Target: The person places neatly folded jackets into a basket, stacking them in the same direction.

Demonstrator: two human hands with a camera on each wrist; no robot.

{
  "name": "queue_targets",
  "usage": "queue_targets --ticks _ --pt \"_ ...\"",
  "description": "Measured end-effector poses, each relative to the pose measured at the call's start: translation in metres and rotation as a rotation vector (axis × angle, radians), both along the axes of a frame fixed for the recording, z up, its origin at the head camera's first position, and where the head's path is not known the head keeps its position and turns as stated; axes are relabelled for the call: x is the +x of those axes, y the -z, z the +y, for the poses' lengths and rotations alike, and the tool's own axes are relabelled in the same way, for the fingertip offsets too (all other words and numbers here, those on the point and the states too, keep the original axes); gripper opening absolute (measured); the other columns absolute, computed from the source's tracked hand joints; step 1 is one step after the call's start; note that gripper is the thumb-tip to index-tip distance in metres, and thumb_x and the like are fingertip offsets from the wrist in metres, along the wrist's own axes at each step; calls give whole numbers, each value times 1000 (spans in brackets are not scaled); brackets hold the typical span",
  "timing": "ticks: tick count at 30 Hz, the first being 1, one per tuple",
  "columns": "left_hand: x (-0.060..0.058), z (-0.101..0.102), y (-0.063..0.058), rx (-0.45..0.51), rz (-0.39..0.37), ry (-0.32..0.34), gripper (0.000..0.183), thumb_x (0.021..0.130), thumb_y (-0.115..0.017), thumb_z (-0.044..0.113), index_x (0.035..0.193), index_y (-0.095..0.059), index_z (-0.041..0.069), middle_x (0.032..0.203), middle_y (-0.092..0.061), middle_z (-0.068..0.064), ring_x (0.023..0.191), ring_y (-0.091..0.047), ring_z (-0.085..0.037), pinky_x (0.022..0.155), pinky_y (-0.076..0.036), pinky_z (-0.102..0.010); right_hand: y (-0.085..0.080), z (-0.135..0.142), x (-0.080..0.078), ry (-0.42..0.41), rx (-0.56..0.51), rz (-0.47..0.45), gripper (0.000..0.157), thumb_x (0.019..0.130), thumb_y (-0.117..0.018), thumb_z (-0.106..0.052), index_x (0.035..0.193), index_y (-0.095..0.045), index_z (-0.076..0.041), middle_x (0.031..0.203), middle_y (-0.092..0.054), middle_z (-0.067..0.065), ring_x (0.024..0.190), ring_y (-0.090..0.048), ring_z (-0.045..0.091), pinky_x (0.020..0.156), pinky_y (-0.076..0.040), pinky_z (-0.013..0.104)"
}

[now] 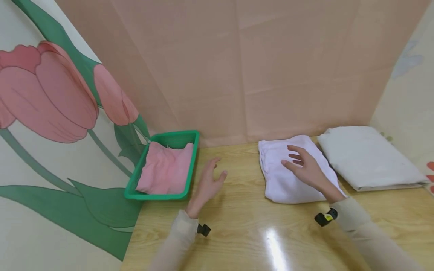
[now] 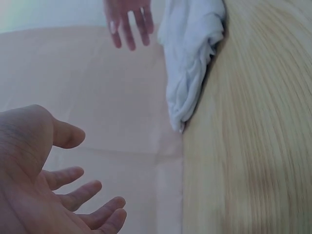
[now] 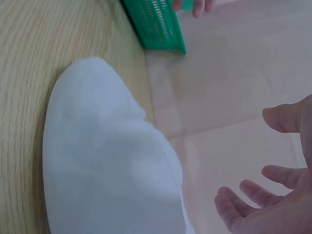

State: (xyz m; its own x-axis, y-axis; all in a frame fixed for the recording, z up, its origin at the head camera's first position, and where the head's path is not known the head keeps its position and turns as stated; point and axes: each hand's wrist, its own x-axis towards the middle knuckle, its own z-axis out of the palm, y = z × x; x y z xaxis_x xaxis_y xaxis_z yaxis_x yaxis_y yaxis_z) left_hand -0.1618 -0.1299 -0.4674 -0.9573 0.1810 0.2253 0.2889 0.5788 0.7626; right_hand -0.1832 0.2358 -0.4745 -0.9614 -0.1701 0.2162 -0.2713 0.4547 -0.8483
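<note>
Spread wide and empty, my left hand's (image 1: 207, 184) fingers hover beside a green basket (image 1: 156, 197) at eleven o'clock, pink cloth (image 1: 166, 169) hiding its floor, while my right hand's (image 1: 306, 170) likewise partly obscure white cloth (image 1: 284, 184) at one o'clock.

Large painted pink tulips (image 1: 64, 86) to my left; a broad, creased peach-pink drape (image 1: 203, 75) across the back.
Green leaves (image 1: 108, 205) spread over the white wall (image 1: 34, 241); a streak of light (image 1: 276, 250) glints on the smooth yellowish wood-grain table (image 1: 237, 233); at far right lies a flat, folded white sheet (image 1: 369, 158), near a cream wall (image 1: 413, 113) with faint grey-blue shapes (image 1: 407, 62).
</note>
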Motion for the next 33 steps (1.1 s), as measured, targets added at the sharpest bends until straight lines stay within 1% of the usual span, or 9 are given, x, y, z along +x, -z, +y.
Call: queue_targets --ticks 8,12,19,22,25,27,28,30,33 --pt "-5 26 -2 41 11 46 53 107 -64 21 157 -48 12 158 -51 -14 138 -52 -35 111 -48 -57 5 23 4 77 47 19 70 104 -72 -27 161 -40 0 162 -44 28 136 -54 57 108 -46 67" --pt "-8 39 3 34 11 61 53 107 -65 21 157 -49 15 158 -51 -10 137 -52 -31 110 -50 -52 7 33 6 87 70 19 71 104 -72 -29 161 -41 -1 162 -45 27 133 -57 55 105 -47 66" --pt "-9 62 12 46 11 79 52 106 -66 17 156 -50 13 158 -52 -11 135 -55 -33 109 -51 -53 13 47 6 82 79 35 72 103 -72 -27 161 -40 1 161 -42 31 134 -52 60 105 -44 72" --pt "-10 71 15 58 -14 74 53 106 -65 18 156 -50 15 159 -51 -10 136 -55 -31 109 -51 -51 15 53 6 101 103 68 68 102 -74 -26 157 -45 3 155 -45 33 132 -53 60 103 -46 69" --pt "-11 80 16 88 -55 78 54 107 -64 20 158 -48 15 160 -50 -9 137 -55 -31 111 -50 -53 18 60 5 130 120 118 64 101 -76 -23 152 -51 4 148 -50 33 129 -55 58 105 -55 36" --pt "-13 86 19 110 -81 80 54 107 -64 20 158 -47 14 161 -49 -10 137 -55 -32 112 -49 -54 20 65 6 152 134 136 61 100 -76 -23 149 -53 5 146 -52 31 129 -56 56 99 -49 13" --pt "-14 89 20 115 -88 85 54 107 -64 20 158 -47 13 161 -49 -10 137 -55 -33 113 -49 -54 20 68 6 161 140 136 61 100 -76 -24 149 -53 4 146 -52 31 130 -55 55 96 -46 10" --pt "-15 95 24 118 -95 91 55 106 -65 19 157 -48 10 161 -50 -12 137 -56 -34 114 -49 -53 22 72 7 178 157 126 61 100 -76 -25 149 -53 4 147 -52 31 132 -54 54 99 -48 19" --pt "-17 103 30 106 -102 102 54 106 -65 17 156 -48 8 159 -51 -14 136 -57 -38 113 -50 -50 26 78 6 191 175 103 61 101 -74 -26 149 -52 5 148 -50 33 134 -50 55 105 -49 54"
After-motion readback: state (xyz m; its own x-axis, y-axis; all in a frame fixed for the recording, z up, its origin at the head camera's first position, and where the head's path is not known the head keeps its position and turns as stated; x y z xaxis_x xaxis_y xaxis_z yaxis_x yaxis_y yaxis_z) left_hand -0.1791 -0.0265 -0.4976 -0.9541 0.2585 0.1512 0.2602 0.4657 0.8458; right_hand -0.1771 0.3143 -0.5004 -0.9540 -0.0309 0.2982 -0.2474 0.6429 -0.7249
